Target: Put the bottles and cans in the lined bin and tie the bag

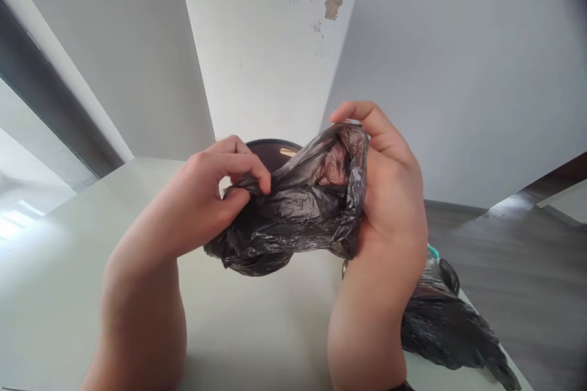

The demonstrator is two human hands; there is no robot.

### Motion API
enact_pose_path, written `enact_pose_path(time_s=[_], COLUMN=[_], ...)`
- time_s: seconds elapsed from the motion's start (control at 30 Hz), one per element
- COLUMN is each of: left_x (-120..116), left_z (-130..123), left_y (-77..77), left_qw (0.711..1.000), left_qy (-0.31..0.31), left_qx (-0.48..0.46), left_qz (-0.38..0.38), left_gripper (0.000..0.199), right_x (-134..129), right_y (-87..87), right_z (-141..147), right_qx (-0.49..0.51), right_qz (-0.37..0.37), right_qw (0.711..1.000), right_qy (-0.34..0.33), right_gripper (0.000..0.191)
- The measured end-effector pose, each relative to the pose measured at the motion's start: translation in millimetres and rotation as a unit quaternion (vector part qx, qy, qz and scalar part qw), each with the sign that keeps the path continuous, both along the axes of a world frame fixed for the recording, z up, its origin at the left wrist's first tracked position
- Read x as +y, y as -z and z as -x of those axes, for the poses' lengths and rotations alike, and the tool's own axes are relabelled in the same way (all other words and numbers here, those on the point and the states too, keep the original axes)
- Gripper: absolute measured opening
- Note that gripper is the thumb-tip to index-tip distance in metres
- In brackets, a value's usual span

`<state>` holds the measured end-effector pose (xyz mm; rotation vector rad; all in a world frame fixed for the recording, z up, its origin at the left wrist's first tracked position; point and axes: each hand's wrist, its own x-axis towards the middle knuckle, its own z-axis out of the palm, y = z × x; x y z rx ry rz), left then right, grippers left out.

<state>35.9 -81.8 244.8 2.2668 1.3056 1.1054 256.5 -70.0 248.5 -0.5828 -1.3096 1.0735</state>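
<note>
A thin black plastic bag [293, 214] is stretched between my two hands above the table. My left hand [224, 180] pinches its gathered left part between thumb and fingers. At the bag's right end, the rim lies against my right hand [389, 183]. Some of that hand's fingers show through the dark film, while one finger stays outside along the top edge. Behind the bag stands a dark round container [270, 149], mostly hidden; only its upper rim and a light spot on it are visible.
Another black plastic bag [452, 317], with a bit of turquoise beside it, lies crumpled at the right edge of the pale table [257, 330]. A white panel [270, 43] with peeling patches rises behind. Grey floor [495, 263] shows beyond the table's right side.
</note>
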Motion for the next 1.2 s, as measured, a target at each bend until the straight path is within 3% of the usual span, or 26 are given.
enact_pose_path(time_s=[0.1,0.27,0.33,0.5,0.67,0.77,0.83,0.93,1.0,1.1,1.2], left_x=[1,0,-3,-7,-2,1,1,-3,-4,-2,4], left_z=[-3,-4,-5,0,11,14,15,17,18,17,14], left_y=[3.5,6.3,3.0,-5.6,-3.7,-2.2,-3.0,-5.7,-6.5,-3.9,0.1], left_qw=[0.998,0.982,0.980,0.993,0.994,0.990,0.991,0.998,0.998,0.992,0.985], left_qy=[0.025,0.143,0.144,0.027,-0.103,-0.143,-0.131,-0.064,-0.055,-0.103,-0.162], left_qx=[-0.049,-0.065,-0.076,-0.101,-0.044,0.000,0.002,-0.013,0.018,0.065,0.046], left_qz=[0.017,0.106,0.115,0.057,0.010,-0.012,-0.012,0.027,0.031,-0.017,-0.043], left_gripper=[0.018,0.029,0.025,0.019,0.019,0.025,0.028,0.026,0.027,0.034,0.025], right_x=[-4,-4,-4,-10,-16,-10,-2,9,13,12,8], right_y=[-1.2,-4.1,-5.8,-6.5,-4.0,0.1,3.5,7.0,7.5,6.5,5.8], right_z=[8,16,15,6,-3,-2,0,1,0,0,4], right_qx=[-0.049,-0.129,-0.168,-0.284,-0.463,-0.525,-0.535,-0.500,-0.459,-0.362,-0.257], right_qz=[-0.008,-0.041,-0.049,-0.102,-0.210,-0.206,-0.185,-0.137,-0.114,-0.112,-0.101], right_qw=[0.997,0.986,0.979,0.936,0.837,0.802,0.795,0.810,0.830,0.882,0.937], right_qy=[0.054,0.097,0.107,0.182,0.201,0.196,0.220,0.274,0.295,0.281,0.212], right_gripper=[0.015,0.026,0.027,0.020,0.011,0.016,0.021,0.025,0.028,0.025,0.020])
